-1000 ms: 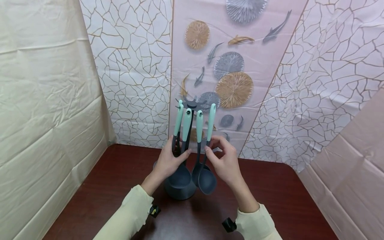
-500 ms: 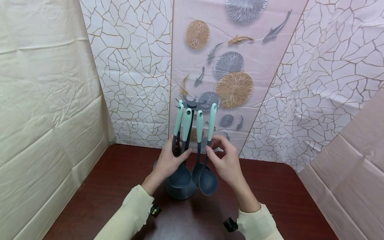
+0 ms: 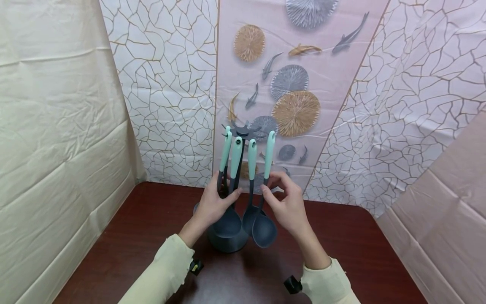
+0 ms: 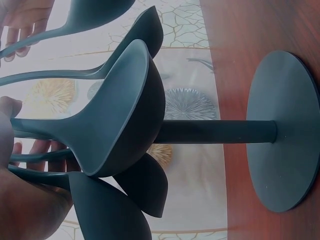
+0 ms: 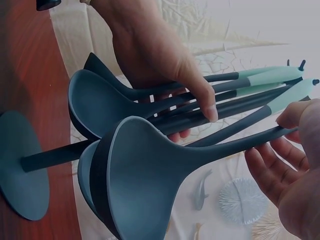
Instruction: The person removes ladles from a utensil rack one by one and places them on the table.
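Note:
A dark rotating-style utensil stand (image 3: 228, 242) with a round base and hooked top (image 3: 243, 131) holds several hanging kitchen utensils with mint-green handles. My left hand (image 3: 214, 202) wraps round its pole and the utensil shafts beside it, thumb in front, fingers behind. A ladle (image 3: 264, 231) is pinched by my right hand (image 3: 286, 204) at the dark shaft just below its green handle. Its handle top stands just right of the hooks. Close behind the ladle, another utensil (image 3: 252, 160) hangs at the stand's right side. In the left wrist view, a ladle bowl (image 4: 120, 110) hangs before the pole.
The stand rests on a dark red-brown table (image 3: 334, 245). Behind the table hangs a patterned cloth (image 3: 178, 84) with fish and round motifs. Cream cloth (image 3: 64, 126) covers the left side, and pale cloth hangs on the right.
My right hand has shifted slightly to the right with the ladle, so its handle top and bowl sit a little farther from the stand. My left hand stays in place.

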